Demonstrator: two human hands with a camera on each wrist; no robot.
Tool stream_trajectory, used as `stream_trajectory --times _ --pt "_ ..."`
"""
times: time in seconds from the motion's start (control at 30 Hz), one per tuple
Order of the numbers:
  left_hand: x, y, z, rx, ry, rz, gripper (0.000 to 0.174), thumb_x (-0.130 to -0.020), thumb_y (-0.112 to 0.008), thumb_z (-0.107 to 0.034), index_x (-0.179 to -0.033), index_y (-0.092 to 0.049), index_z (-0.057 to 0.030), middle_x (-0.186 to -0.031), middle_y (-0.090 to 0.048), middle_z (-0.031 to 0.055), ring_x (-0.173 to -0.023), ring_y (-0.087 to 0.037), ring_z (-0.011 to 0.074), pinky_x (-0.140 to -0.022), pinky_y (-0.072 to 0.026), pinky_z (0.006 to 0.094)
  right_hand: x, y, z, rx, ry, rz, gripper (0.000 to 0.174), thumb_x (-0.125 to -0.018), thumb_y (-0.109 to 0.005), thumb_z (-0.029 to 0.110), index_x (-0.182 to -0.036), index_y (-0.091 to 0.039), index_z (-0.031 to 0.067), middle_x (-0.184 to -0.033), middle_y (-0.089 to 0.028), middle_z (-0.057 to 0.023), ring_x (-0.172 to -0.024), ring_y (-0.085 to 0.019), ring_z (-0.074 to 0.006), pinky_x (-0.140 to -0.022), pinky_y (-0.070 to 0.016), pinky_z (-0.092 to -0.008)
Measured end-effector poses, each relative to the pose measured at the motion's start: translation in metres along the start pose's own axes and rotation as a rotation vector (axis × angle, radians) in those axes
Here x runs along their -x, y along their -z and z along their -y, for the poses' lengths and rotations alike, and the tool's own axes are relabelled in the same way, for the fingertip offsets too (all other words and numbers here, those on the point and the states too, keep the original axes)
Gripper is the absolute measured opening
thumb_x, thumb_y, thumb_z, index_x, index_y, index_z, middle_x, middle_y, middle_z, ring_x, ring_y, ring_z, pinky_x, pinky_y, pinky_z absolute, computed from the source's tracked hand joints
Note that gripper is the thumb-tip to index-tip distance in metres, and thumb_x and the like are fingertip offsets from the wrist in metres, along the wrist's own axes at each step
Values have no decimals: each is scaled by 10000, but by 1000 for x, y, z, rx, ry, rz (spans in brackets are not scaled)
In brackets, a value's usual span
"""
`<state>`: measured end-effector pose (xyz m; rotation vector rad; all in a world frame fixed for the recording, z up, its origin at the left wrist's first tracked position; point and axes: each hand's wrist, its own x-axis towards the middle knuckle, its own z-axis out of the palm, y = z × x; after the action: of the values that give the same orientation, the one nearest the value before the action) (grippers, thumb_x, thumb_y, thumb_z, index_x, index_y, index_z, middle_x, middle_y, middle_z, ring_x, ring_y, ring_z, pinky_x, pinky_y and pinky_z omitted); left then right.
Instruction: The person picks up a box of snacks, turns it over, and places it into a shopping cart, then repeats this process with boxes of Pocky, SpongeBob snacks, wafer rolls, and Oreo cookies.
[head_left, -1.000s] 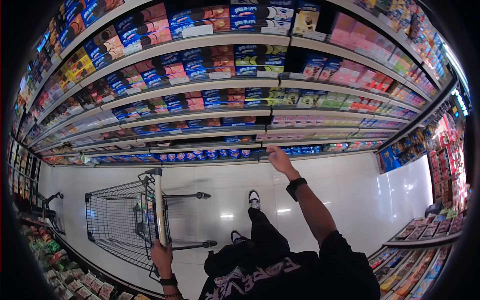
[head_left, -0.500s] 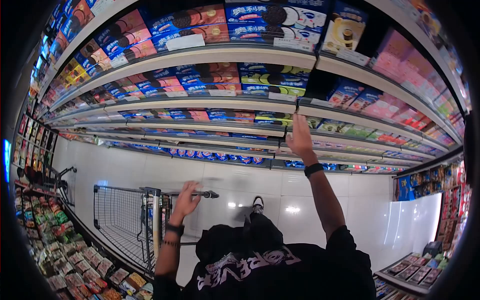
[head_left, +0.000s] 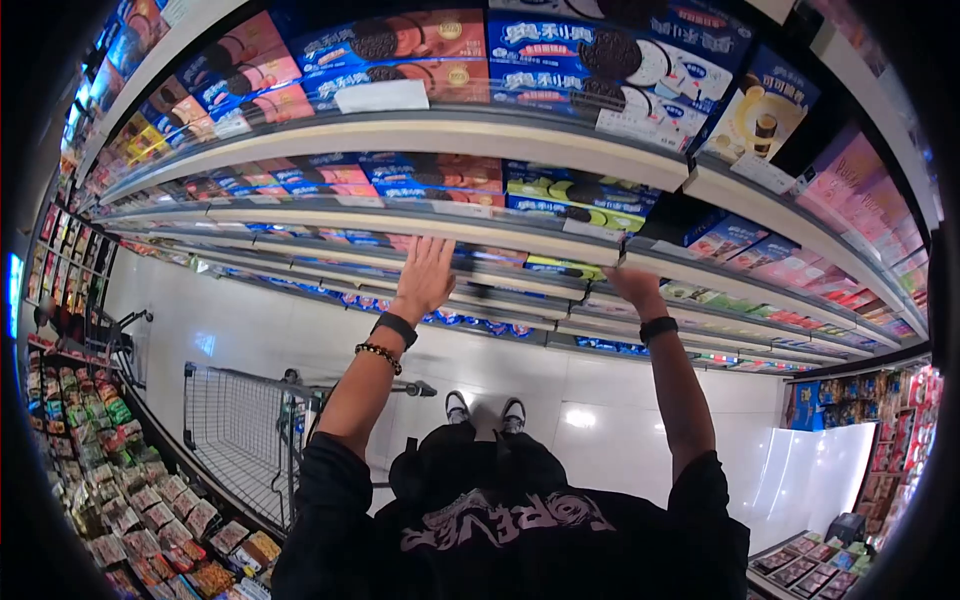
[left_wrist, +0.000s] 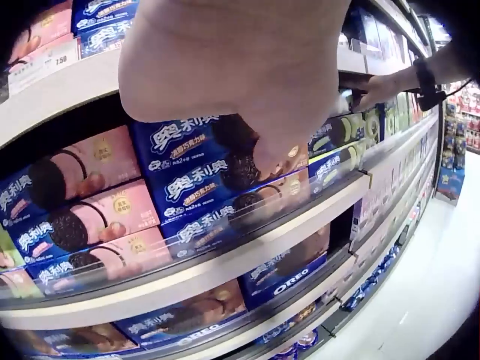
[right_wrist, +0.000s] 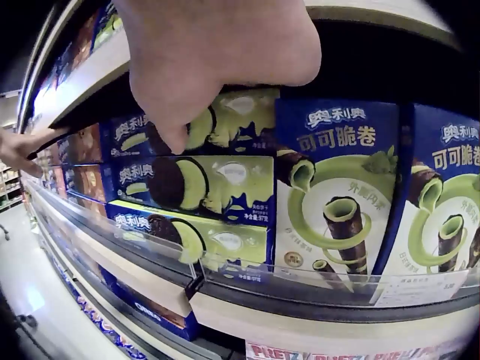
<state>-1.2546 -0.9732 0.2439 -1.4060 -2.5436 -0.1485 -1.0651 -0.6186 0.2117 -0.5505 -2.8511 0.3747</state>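
My left hand (head_left: 427, 275) reaches to a shelf of biscuit boxes, its fingers stretched out in the head view. In the left wrist view its thumb overlaps the front of a stack of blue-and-brown Oreo boxes (left_wrist: 180, 185). My right hand (head_left: 635, 287) is farther right, its fingers partly hidden beyond a shelf edge. The right wrist view has its thumb (right_wrist: 175, 135) in front of the top box in a stack of blue-and-green Oreo boxes (right_wrist: 225, 184). I cannot tell whether the right hand grips that box.
Upright boxes of green wafer rolls (right_wrist: 337, 187) stand right of the green stack. Clear plastic guards and pale shelf edges (left_wrist: 247, 259) run along the fronts. A wire shopping cart (head_left: 240, 430) stands on the floor at left. Packaged goods (head_left: 150, 500) fill racks behind it.
My left hand has left the cart handle and moved up and right to the shelf. The right hand has also reached in at the shelf. Both feet now stand side by side, closer to the shelves.
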Motion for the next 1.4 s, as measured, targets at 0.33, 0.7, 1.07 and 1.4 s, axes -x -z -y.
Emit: stream_trajectory --times 0.33,0.7,1.07,1.4 --pt "-52 -46 31 -5 52 -10 372 -760 -640 -241 -1081 -608 -58 -1067 -625 181 -1010 -575 369 -870 -442 480 -14 -17 -14 101 -46 -96 305 -876 -551 361 -1021 -635 107 -932 -657 -139 -917 -607 -367 -791 -461 -488" --pt "-51 -57 36 68 59 -94 372 -760 -632 -196 -1109 -600 -69 -1076 -616 178 -1018 -565 381 -884 -441 478 11 -9 10 111 34 -300 550 -699 -749 302 -1153 -566 48 -1006 -629 -157 -958 -590 -369 -832 -456 -474" --pt "-51 -68 37 10 60 -102 298 -767 -605 -169 -1045 -631 -66 -1029 -640 169 -962 -596 368 -845 -453 480 43 -23 8 111 76 -433 628 -620 -802 295 -1138 -543 51 -1104 -541 -145 -1066 -487 -338 -939 -345 -491" --pt "-46 -63 30 -88 134 -27 336 -746 -593 -135 -1072 -625 -61 -1061 -644 156 -995 -604 332 -845 -461 452 47 -28 -3 113 214 -534 595 -623 -811 275 -1101 -552 34 -1104 -532 -152 -1051 -496 -359 -897 -399 -489"
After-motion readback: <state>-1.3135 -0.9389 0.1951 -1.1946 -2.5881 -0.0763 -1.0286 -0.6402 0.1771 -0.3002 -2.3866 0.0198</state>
